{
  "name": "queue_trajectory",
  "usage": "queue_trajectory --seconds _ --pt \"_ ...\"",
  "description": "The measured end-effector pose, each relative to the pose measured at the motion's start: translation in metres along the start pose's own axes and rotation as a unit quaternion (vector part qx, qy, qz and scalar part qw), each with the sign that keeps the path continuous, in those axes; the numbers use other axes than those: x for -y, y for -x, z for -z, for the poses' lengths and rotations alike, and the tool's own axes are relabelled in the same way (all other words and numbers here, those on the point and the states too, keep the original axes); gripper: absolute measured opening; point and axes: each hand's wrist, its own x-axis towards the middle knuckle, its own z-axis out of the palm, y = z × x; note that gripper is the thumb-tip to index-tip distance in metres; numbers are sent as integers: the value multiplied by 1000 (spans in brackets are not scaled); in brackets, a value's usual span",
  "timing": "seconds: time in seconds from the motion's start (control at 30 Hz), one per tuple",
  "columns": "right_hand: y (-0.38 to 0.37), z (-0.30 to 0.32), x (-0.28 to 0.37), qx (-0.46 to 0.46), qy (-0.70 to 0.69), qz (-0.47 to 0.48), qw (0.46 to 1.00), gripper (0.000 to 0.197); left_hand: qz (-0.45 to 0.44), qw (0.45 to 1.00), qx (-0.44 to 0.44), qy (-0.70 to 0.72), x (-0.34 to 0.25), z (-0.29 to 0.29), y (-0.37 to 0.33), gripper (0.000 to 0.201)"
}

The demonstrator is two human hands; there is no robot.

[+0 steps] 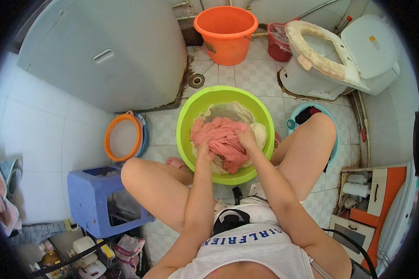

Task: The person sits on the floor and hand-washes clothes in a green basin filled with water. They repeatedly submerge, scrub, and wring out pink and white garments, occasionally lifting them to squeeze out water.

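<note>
Between my knees stands a lime-green basin [187, 122] on the tiled floor. In it lies a bunched pink cloth [223, 135], wet-looking and heaped over cream-coloured fabric [235, 110] in cloudy water. My left hand [205, 151] is closed round the cloth's near left edge. On the right side of the same cloth, my right hand [246, 138] grips a fold, its fingers partly sunk in the fabric. The pink cloth hides most of what lies beneath it.
An orange bucket [226, 44] and a red bin [278, 46] stand beyond the basin, near a toilet [312, 69]. At right, a light-blue basin [336, 139] holds dark clothes. Left are stacked basins [123, 138] and a blue stool [91, 200]. A floor drain [196, 81] lies far left of the basin.
</note>
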Motion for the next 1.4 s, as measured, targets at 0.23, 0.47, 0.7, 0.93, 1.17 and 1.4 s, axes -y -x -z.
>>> queue_trajectory --seconds 0.23,0.47,0.7,0.93,1.17,1.4 --pt "76 -33 70 165 225 112 954 45 70 989 59 117 37 17 -17 44" --pt "52 -38 61 -34 262 141 954 45 106 987 48 108 50 -1 -8 47" --pt "46 -48 41 -8 309 80 948 41 85 987 57 120 51 9 -1 51" --pt "-5 -10 -12 37 -102 -25 994 57 21 994 69 79 2 -49 23 60" --pt "24 -7 37 172 8 -102 980 57 -4 998 -39 47 21 10 -10 55" --pt "41 -15 52 82 -4 34 996 44 51 993 -10 105 39 27 -18 46"
